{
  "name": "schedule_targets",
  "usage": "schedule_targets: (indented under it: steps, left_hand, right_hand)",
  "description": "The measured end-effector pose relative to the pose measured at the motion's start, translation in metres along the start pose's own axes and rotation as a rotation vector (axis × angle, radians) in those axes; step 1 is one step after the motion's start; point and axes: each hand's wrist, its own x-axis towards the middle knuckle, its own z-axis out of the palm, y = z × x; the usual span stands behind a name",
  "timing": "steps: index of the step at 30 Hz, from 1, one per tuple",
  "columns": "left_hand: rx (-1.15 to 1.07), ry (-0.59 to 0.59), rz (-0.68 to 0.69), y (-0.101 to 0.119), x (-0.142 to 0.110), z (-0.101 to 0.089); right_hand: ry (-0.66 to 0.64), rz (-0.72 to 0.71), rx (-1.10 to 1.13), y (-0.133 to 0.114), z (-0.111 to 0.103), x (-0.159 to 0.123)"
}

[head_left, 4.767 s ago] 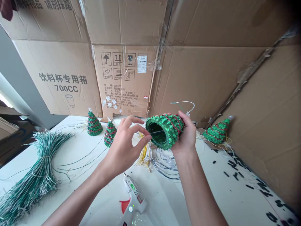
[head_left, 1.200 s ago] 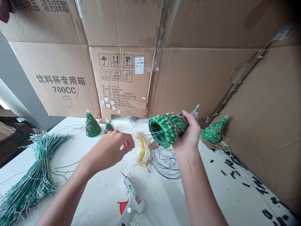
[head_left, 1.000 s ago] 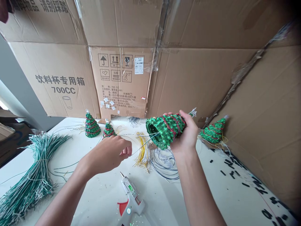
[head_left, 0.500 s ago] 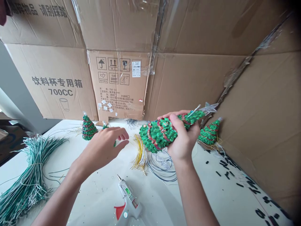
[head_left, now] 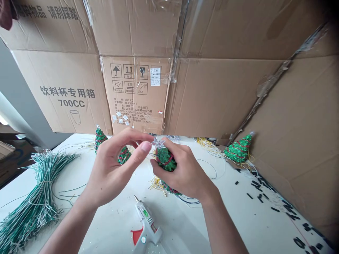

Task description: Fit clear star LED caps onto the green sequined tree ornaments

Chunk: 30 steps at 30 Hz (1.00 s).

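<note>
My right hand [head_left: 182, 167] is wrapped around a small green tinsel Christmas tree [head_left: 165, 158] with red garland, its top tipped toward me. At the tree's tip is a clear star [head_left: 158, 142]. My left hand [head_left: 119, 162] has its thumb and index finger pinched together at the star's left edge. Behind the left hand, another tinsel tree [head_left: 123, 155] shows in part, and a further one [head_left: 100, 137] stands at the back left. A white glue gun [head_left: 148, 222] with a red trigger lies on the table below my hands.
A large bundle of green wires [head_left: 39, 197] lies at left. Yellow wires [head_left: 158, 185] are partly hidden under the held tree. At right are a finished-looking tree [head_left: 239, 150] and scattered black pieces [head_left: 288, 208]. Cardboard boxes [head_left: 209, 95] wall the table's back and right.
The tree has moved left and turned so that its star end points toward my left hand. My left hand has come up to the star, its fingers closing there.
</note>
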Motion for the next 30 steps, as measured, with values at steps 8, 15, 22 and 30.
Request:
schedule_targets:
  steps: [8, 15, 22, 30]
  left_hand:
    - [-0.109, -0.013, -0.012, -0.004, 0.0, 0.009]
    - [-0.286, -0.083, -0.134, -0.008, 0.002, 0.011]
    - [-0.157, 0.014, -0.119, -0.011, 0.004, 0.015]
    - [-0.069, 0.071, -0.085, -0.007, 0.005, 0.016]
  right_hand:
    - [-0.207, 0.073, 0.045, -0.002, -0.003, 0.001]
    - [-0.332, 0.048, 0.264, 0.012, -0.003, 0.004]
    - [-0.258, 0.069, 0.214, 0.009, 0.002, 0.006]
    - [-0.241, 0.107, 0.134, 0.006, 0.001, 0.004]
